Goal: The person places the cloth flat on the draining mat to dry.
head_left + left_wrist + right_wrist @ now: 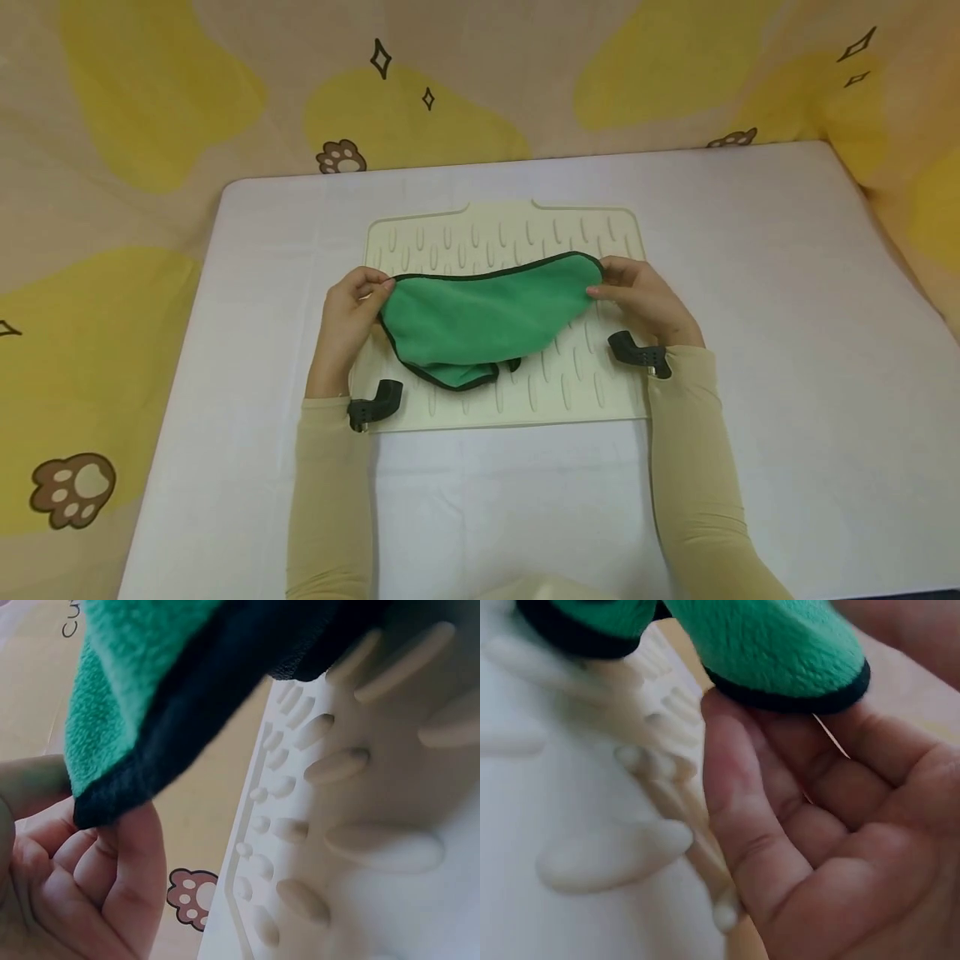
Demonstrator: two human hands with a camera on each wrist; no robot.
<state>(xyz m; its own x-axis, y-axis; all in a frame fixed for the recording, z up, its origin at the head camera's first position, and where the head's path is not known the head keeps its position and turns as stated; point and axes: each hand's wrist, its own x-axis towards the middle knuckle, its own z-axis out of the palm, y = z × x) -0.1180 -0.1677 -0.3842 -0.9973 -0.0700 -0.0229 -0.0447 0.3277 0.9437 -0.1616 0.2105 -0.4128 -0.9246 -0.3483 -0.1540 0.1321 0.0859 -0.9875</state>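
A green cloth (487, 312) with a dark bound edge is stretched between both hands over a cream ribbed mat (555, 392). At its upper left corner, my left hand (351, 312) pinches the edge between thumb and fingers. My right hand (645, 296) pinches the upper right corner. The cloth's lower part hangs down and folds under itself near the mat. Up close in the left wrist view, the fleecy cloth (120, 712) has its dark hem between the fingertips. The right wrist view shows the cloth corner (780, 660) held by the right fingers.
The mat, with raised oval ridges and a notch at its far edge, lies on a white-covered table (787, 333). A patterned yellow and beige curtain (480, 83) stands behind and at the sides. Black wrist mounts (375, 404) sit on both sleeved forearms.
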